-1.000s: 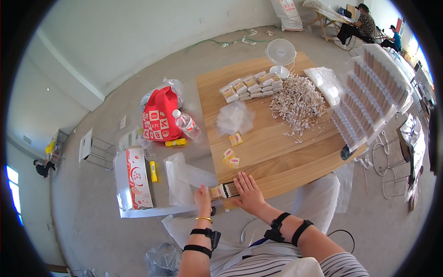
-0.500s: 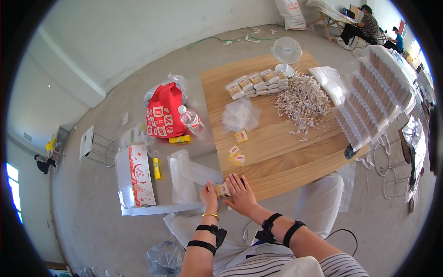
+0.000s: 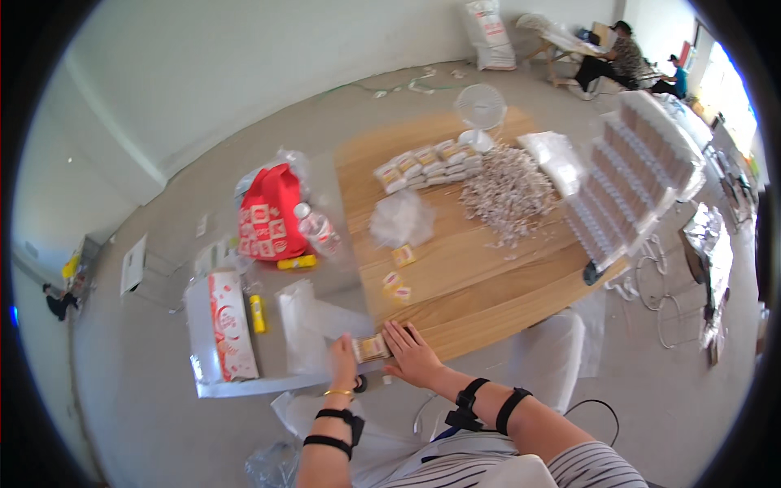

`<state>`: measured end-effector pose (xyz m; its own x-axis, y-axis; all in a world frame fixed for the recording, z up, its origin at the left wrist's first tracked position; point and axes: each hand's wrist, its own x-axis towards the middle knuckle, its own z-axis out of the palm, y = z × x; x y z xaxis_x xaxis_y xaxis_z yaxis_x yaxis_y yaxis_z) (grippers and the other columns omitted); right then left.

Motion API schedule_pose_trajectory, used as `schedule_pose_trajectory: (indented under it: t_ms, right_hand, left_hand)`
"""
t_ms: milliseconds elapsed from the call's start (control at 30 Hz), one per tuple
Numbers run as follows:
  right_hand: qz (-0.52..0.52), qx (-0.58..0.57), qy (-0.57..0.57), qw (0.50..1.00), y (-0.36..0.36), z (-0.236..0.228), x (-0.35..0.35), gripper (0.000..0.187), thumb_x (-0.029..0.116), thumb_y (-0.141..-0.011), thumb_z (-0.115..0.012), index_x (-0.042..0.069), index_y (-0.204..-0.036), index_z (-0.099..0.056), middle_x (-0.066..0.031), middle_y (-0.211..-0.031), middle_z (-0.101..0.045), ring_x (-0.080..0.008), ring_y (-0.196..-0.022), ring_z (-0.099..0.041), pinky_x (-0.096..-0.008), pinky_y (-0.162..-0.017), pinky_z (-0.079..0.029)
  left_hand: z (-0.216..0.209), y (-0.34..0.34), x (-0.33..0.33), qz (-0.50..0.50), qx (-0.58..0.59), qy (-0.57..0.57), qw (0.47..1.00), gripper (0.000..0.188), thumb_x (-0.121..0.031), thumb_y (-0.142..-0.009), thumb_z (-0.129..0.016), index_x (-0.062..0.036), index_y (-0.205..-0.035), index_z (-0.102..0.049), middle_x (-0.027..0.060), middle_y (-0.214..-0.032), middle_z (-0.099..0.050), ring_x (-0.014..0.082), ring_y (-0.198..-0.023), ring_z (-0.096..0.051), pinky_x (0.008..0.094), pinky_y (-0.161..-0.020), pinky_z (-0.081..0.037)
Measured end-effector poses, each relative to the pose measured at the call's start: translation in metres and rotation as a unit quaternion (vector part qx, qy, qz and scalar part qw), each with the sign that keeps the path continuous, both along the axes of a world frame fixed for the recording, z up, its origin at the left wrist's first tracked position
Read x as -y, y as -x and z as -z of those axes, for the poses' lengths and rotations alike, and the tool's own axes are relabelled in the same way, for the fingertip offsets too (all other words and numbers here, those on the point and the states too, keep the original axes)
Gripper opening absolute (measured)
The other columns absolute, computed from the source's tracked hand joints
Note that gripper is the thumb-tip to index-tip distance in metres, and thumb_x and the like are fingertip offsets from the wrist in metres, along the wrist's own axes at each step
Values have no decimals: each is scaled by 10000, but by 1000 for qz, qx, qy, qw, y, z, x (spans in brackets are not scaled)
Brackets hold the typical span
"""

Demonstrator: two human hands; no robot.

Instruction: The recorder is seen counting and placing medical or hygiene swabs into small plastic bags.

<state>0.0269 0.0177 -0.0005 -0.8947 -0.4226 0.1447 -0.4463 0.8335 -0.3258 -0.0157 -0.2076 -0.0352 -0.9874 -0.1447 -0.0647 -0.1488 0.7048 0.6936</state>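
Observation:
At the table's near left corner lies a small clear packet (image 3: 372, 348) with a yellow and white label, its filling mostly hidden. My left hand (image 3: 342, 363), smeared by motion, is at the packet's left end; its grip does not show clearly. Flat on the wood at the other end is my right hand (image 3: 413, 356), fingers stretched forward, touching or nearly touching the packet. Yellow label cards (image 3: 396, 289) lie farther up the table, below a pile of clear plastic bags (image 3: 403, 218). Similar filled packets (image 3: 427, 165) stand stacked in rows beside a heap of loose cotton swabs (image 3: 508, 193).
A white fan (image 3: 480, 110) stands at the back, and a rack of swabs (image 3: 626, 179) at right. On the left surface are a red bag (image 3: 272, 215), a water bottle (image 3: 317, 230), a carton (image 3: 232, 325), yellow tubes (image 3: 258, 313) and plastic sheeting (image 3: 301, 325). People sit far off.
The whole view has shifted, so the table now appears lower and farther left. My left hand has become blurred at the packet's end. The right hand stays flat beside it.

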Motion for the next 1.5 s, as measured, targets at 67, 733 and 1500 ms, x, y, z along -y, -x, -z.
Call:
schedule_pose_trajectory:
  t_ms: [67, 733, 1500]
  right_hand:
    - [42, -20, 43, 998, 12, 6, -40, 835, 518, -929, -641, -36, -1515, -426, -220, -1599, -384, -407, -1511, -301, -517, -1264, -210]
    - [140, 38, -25, 989, 78, 11, -120, 163, 128, -881, -621, 65, -806, -751, -163, -824, -718, -307, -810, -703, -484, -671, -547]
    - [360, -33, 169, 917, 104, -13, -268, 287, 337, -888, -733, 88, -1027, -705, -157, -961, -706, -385, -965, -669, -508, -799, -542]
  left_hand:
    - [9, -7, 8, -63, -19, -60, 996, 451, -390, -1105, -445, 9, -1064, -650, 229, -981, -694, 408, -916, -650, 475, -831, -501]
    - [-72, -31, -132, 287, -194, 108, 932, 585, -291, -983, -622, 12, -1451, -442, 258, -1486, -447, 457, -1407, -406, 578, -1197, -300]
    - [-39, -45, -171, 371, -90, 288, 878, 958, -592, -948, -585, 54, -1590, -288, 271, -1681, -223, 416, -1582, -162, 604, -1275, -80]
